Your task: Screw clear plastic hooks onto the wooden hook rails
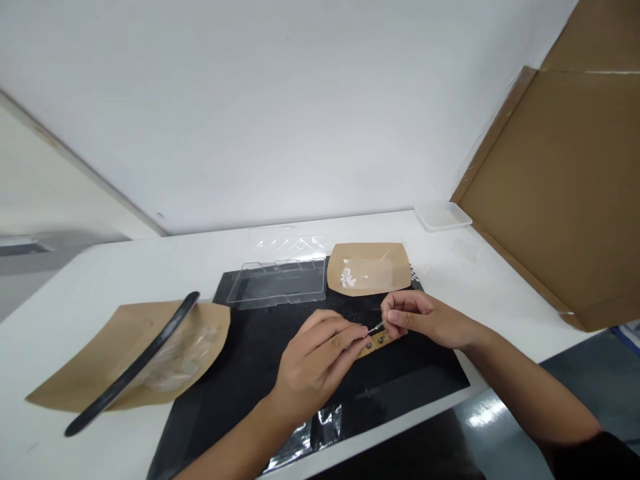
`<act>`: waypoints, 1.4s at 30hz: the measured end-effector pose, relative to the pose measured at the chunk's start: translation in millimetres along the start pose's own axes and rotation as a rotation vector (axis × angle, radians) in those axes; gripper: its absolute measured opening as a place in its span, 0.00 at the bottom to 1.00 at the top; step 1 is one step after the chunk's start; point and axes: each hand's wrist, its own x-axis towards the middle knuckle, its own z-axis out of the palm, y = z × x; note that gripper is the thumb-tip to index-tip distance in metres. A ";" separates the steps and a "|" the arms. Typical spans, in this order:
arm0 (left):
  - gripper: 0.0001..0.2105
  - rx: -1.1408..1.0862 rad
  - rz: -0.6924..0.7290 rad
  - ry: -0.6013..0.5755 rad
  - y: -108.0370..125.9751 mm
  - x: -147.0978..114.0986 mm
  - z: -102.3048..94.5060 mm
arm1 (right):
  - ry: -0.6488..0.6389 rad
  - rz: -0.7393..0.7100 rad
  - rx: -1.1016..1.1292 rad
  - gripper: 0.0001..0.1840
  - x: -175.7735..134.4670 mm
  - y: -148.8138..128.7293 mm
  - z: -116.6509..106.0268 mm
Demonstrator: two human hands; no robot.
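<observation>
My left hand (315, 357) is over the black mat with its fingertips pinched together; whatever lies between them is hidden. Facing it, my right hand (413, 317) grips a thin metal tool (379, 327), whose tip reaches the left fingertips. Just beneath both hands a tan strip (381, 339) with small round metallic pieces on it lies on the mat, partly covered by the fingers. Behind the hands stands a brown paper tray (367, 250) holding small white bits (348, 277) and a clear flat piece.
The black mat (240, 360) lies on a white table (165, 267). At left, another brown paper tray (95, 353) holds clear plastic bags, with a long black strip (135, 367) across it. Clear plastic trays (280, 280) and a white container (443, 217) are behind; brown cardboard (560, 200) stands right.
</observation>
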 end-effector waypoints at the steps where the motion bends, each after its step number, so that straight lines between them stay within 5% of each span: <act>1: 0.11 0.001 0.003 0.004 0.0 0.0 0.1 | 0.002 -0.004 -0.004 0.18 0.0 0.0 -0.3; 17: 0.06 -0.033 -0.084 0.033 0.1 0.7 -1.7 | 0.141 -0.097 -0.139 0.17 0.3 -3.1 8.0; 27: 0.08 -0.062 -0.078 0.040 -0.5 0.5 1.0 | 0.276 -0.425 -0.385 0.04 9.3 10.2 22.8; 37: 0.04 -0.306 -0.427 -0.014 4.2 -6.8 2.5 | 0.306 -0.585 -0.300 0.05 13.3 13.7 24.6; 42: 0.06 -0.446 -0.735 -0.030 8.0 -5.5 2.8 | 0.421 -0.807 -0.680 0.03 14.2 16.0 23.6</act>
